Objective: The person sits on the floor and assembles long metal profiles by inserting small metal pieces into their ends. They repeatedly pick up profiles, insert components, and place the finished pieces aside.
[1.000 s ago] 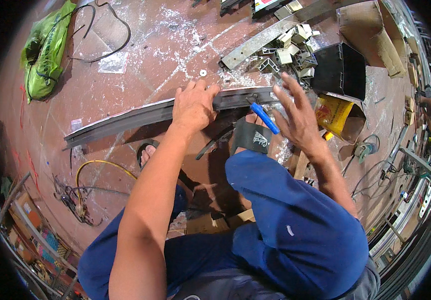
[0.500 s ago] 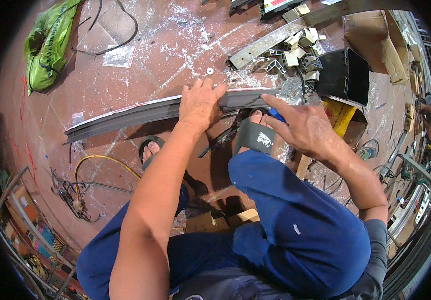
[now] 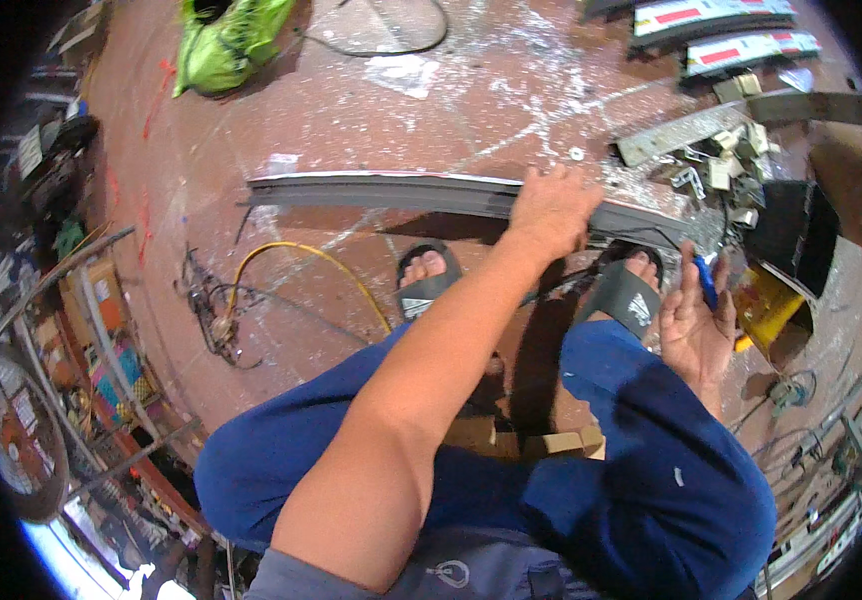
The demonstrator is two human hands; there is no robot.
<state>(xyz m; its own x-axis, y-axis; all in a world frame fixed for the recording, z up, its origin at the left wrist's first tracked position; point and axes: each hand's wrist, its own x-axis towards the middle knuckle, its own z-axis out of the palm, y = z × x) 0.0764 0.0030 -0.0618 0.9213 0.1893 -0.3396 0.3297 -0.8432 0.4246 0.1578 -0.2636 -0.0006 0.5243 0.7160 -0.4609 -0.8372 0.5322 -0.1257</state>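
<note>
A long dark grey channelled profile bar [image 3: 381, 195] lies across the floor in front of my feet, with a pale strip along its far edge. My left hand [image 3: 556, 208] grips it over the top, right of its middle, thumb on the near side. Beside the bar's right end, my right hand [image 3: 699, 325] is turned palm up, its fingers curled around a blue-handled tool [image 3: 706, 280]. The working end of that tool is too small and blurred to make out. The dark sandals on my feet are just on the near side of the bar.
Pale blocks and brackets [image 3: 731, 165] lie heaped beside a metal strip [image 3: 666, 140] at the right. Near them are a black bin [image 3: 791, 235] and a yellow box [image 3: 766, 305]. A yellow hose [image 3: 301, 247] curves at left; a green bag [image 3: 226, 50] lies far left.
The view has swung left, so the floor things appear farther right. My right hand has turned from palm down to palm up with the blue-handled tool; my left hand stays on the bar.
</note>
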